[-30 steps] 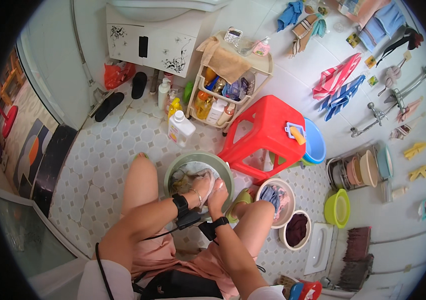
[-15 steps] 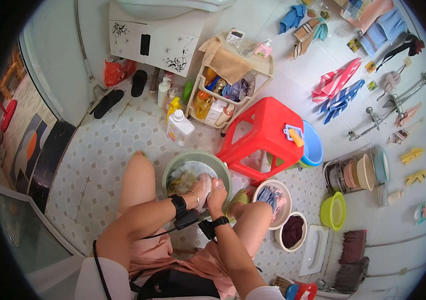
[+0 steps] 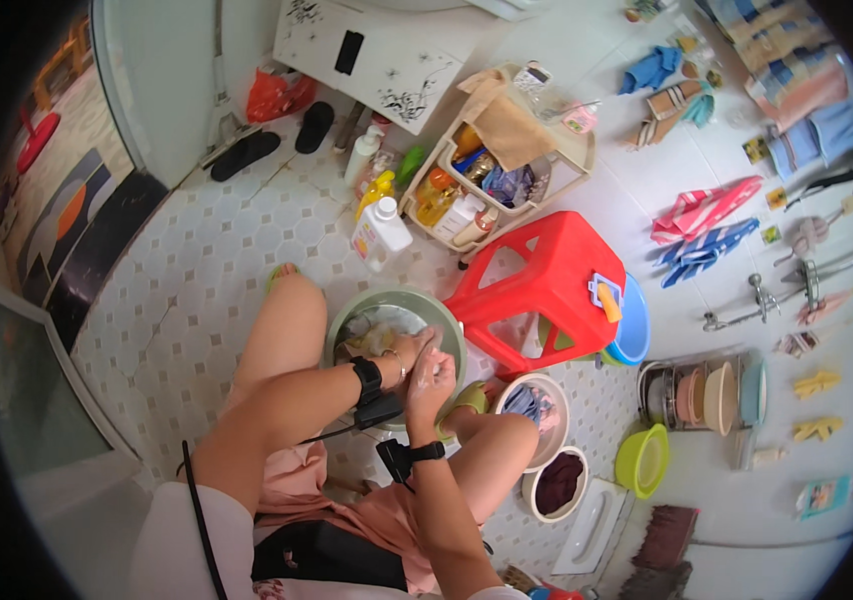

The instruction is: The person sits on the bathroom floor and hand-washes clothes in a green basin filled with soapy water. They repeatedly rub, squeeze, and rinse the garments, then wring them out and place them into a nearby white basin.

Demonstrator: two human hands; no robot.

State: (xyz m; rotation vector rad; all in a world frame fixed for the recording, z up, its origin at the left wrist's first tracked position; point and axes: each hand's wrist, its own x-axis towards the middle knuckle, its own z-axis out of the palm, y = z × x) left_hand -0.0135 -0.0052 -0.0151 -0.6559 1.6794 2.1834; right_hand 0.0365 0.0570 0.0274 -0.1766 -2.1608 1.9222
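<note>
A grey-green basin (image 3: 340, 371) stands on the floor between my knees, with yellowish and pale cloth (image 3: 379, 338) in cloudy, sudsy water. My left hand (image 3: 409, 354) is over its right side, wet, with the fingers pressed together and pointing to the far right. Touching it from the near right is my right hand (image 3: 431, 380), its fingers curled closed against the left one. Foam clings to the skin. Whatever lies between the two hands is hidden. Both wrists carry black straps with small black boxes.
A red plastic stool (image 3: 559, 270) stands just right of the basin. White tubs (image 3: 562, 455) with clothes sit nearer on the right, beside a lime-green basin (image 3: 644, 462). Beyond the basin are a white detergent bottle (image 3: 382, 235) and a cream shelf cart (image 3: 547, 165).
My hands have drawn together toward the basin's right side, lifting a little out of the suds. The whole view has turned and shifted slightly.
</note>
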